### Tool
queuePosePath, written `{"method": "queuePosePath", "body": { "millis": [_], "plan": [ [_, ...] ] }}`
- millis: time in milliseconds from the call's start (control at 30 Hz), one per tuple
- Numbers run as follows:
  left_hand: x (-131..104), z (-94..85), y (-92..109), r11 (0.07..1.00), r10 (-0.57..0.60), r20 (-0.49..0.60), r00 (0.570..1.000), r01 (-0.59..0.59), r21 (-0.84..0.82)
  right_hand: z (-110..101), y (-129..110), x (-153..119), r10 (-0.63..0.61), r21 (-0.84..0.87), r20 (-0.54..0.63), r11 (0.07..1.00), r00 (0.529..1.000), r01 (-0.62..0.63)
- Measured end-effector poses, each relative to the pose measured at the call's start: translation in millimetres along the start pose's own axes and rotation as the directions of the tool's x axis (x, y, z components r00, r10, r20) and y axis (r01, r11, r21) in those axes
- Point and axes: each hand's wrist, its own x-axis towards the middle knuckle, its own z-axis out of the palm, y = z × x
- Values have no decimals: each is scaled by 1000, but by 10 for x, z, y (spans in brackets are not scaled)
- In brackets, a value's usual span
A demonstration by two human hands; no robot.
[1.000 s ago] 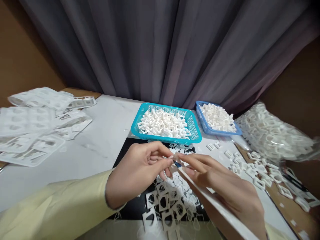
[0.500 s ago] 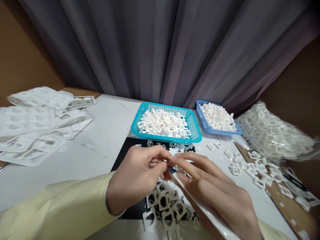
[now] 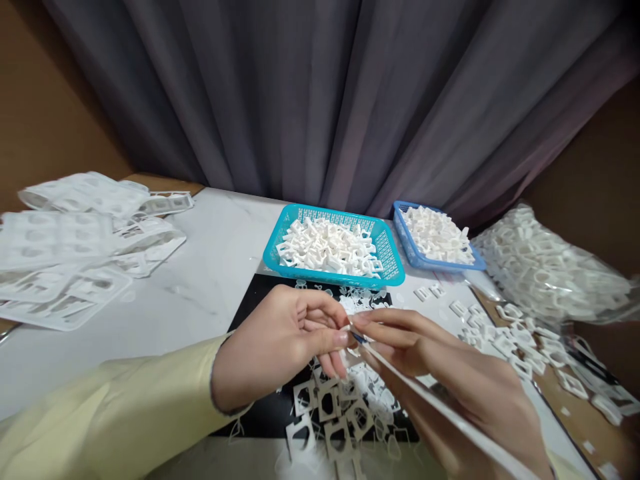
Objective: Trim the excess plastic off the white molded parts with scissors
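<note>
My left hand is closed in a pinch, thumb and index finger on a small white bit. The remaining fingers curl loosely beneath. From the right, my right hand grips a thin white sheet, seen almost edge-on, which slants down to the lower right. A small dark blue piece shows at the sheet's upper end, between the two hands; I cannot make out what it is. Below lie several white square frames with cut-outs and thin scraps on a black mat.
Behind the hands, a turquoise basket holds small white pieces; a blue basket beside it holds more. White cut-out sheets are heaped at left. At right lie a filled clear bag and loose white frames.
Both hands have shifted slightly; the right hand has moved right and downward. The white sheet has turned more edge-on. My left fingertips have opened out a little around the pinch.
</note>
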Motion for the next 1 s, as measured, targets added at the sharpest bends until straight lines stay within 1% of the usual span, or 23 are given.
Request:
{"method": "queuePosePath", "body": {
  "millis": [133, 300, 433, 533, 633, 700, 767, 833, 900, 933, 1000],
  "plan": [
    [0, 1, 12, 1000, -13, 13, 1000, 13, -18, -6, 1, -3, -1, -5, 10, 1000, 1000, 1],
    [5, -11, 13, 999, -34, 4, 999, 34, -24, 40, -3, 14, -10, 14, -30, 1000, 999, 11],
    [20, -31, -15, 998, -36, 6, 999, 36, -48, 102, -5, 19, -20, -8, -50, 1000, 999, 19],
    [29, -39, -32, 998, -31, 8, 999, 32, -63, 167, -4, -8, -35, -98, -94, 995, 995, 26],
    [38, -43, -44, 995, -42, -8, 999, 41, -89, 242, -2, -39, -58, -237, -60, 971, 997, 42],
    [42, -45, -52, 994, -44, -33, 999, 40, -107, 295, -6, -40, -63, -281, -47, 958, 997, 47],
    [45, -48, -61, 992, -36, -48, 998, 30, -119, 343, -17, -18, -42, -279, -90, 960, 995, 16],
    [45, -54, -68, 992, -26, -50, 998, 19, -125, 376, -35, 18, -20, -253, -195, 967, 980, -30],
    [41, -60, -74, 992, -26, -47, 999, 20, -123, 386, -53, 52, -14, -238, -256, 970, 967, -49],
    [40, -62, -76, 993, -27, -50, 998, 20, -120, 384, -60, 64, -15, -240, -260, 970, 965, -50],
    [38, -62, -77, 994, -29, -63, 998, 22, -111, 376, -63, 72, -13, -247, -220, 968, 975, -43]
  ]
}}
